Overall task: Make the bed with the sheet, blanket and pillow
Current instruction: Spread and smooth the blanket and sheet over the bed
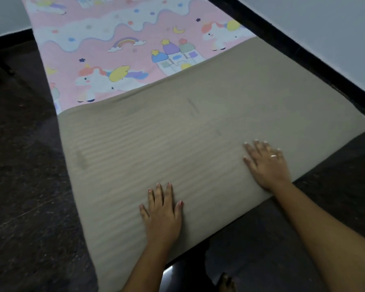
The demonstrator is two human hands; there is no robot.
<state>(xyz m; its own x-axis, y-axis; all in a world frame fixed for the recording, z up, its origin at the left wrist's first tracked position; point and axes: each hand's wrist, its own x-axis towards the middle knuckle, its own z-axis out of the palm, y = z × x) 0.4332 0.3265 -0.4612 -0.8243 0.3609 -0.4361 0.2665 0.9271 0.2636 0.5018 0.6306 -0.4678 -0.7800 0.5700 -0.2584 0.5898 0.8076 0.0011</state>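
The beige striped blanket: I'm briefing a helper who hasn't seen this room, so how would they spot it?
Find the narrow bed on the dark floor. Its far half shows a pink unicorn-print sheet; the near half is covered by the beige blanket with faint woven stripes. It alone is plain, with both hands pressed flat on it.

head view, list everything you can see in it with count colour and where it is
pink unicorn-print sheet: one, pink and white with unicorns, castles and a rainbow, spread over the far part of the bed
beige striped blanket: one, beige-tan, flat over the near part of the bed, overlapping the sheet's near edge
dark floor: one, dark brown-black, on both sides of the bed
wall: pale grey-white with a black skirting, upper right and upper left
pillow: none in view
left hand: one, flat, palm down on the blanket
right hand: one, flat on the blanket near its right edge, ring on a finger
bare foot: one, bottom edge, on the floor
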